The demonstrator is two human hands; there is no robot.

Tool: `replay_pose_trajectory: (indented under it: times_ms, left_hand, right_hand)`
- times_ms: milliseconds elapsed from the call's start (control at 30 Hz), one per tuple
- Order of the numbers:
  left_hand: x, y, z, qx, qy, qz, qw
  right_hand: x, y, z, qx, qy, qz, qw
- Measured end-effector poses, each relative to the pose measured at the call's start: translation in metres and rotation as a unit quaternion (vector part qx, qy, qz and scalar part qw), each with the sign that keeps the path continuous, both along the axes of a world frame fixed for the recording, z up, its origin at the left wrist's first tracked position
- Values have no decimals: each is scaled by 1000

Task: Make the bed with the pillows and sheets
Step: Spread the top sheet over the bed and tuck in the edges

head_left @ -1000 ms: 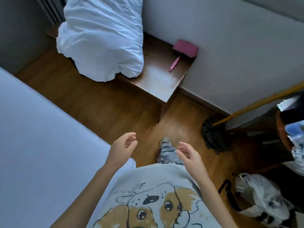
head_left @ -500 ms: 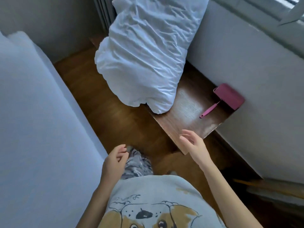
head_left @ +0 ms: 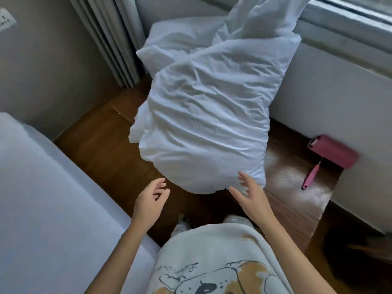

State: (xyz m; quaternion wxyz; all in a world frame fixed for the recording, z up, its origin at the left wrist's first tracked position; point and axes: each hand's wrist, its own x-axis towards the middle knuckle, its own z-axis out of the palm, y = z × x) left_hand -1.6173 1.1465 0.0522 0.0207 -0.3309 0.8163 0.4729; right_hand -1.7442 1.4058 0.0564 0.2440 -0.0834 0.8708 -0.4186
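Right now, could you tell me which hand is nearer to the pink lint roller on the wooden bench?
The right hand is nearer: it reaches at the white pillow's lower edge, with the lint roller off to its right. The left hand hovers farther left, beside the bed.

Wooden floor [head_left: 101,143], grey wall [head_left: 53,71], pleated curtain [head_left: 110,39], dark wooden bench [head_left: 297,198] under a daylit window [head_left: 350,15].

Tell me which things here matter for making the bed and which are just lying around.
For the job:
- white pillow, propped on the wooden bench
- bed, on the left
- left hand and right hand, both empty

Just lying about:
- pink lint roller on the wooden bench
- curtain
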Motion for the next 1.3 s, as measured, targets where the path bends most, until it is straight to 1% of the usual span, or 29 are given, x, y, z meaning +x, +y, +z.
replay_pose_trajectory:
  times_ms: [100,167,300,433,500,633,733,833,967,1067,1200,1300]
  left_hand:
    - [-41,-52,4,-14,3,-35,999]
    - [-72,-80,1,-19,10,-39,999]
    - [-142,-118,-10,-6,0,-46,999]
    - [-204,-143,-18,3,-52,-67,996]
    - [-234,-156,-20,8,-75,-72,995]
    - [-296,-182,-34,-43,-117,-86,988]
    - [-336,-209,-55,-55,-143,-84,985]
    - [-363,-236,-78,-59,-196,-82,975]
    - [-396,-266,-106,-38,-246,-113,962]
    - [-413,-281,-123,-17,-283,-138,949]
    - [-433,-291,-140,-13,-303,-162,939]
    - [-447,-302,-156,-4,-325,-154,933]
  right_hand:
    - [-18,-28,0,1,7,-52,999]
    - [-33,-41,-3,-2,20,-107,994]
    - [-82,-68,-12,2,35,-210,977]
    - [-147,-100,-19,18,66,-253,965]
    - [-186,-116,-23,22,62,-274,959]
    - [-251,-129,-32,17,56,-352,934]
    - [-274,-129,-31,29,67,-366,928]
    - [-277,-128,-32,30,69,-377,923]
    - [-291,-142,-34,59,38,-387,919]
    - [-304,-159,-40,107,17,-390,914]
    - [-307,-182,-46,138,11,-418,898]
    - [-313,-197,-53,161,7,-435,886]
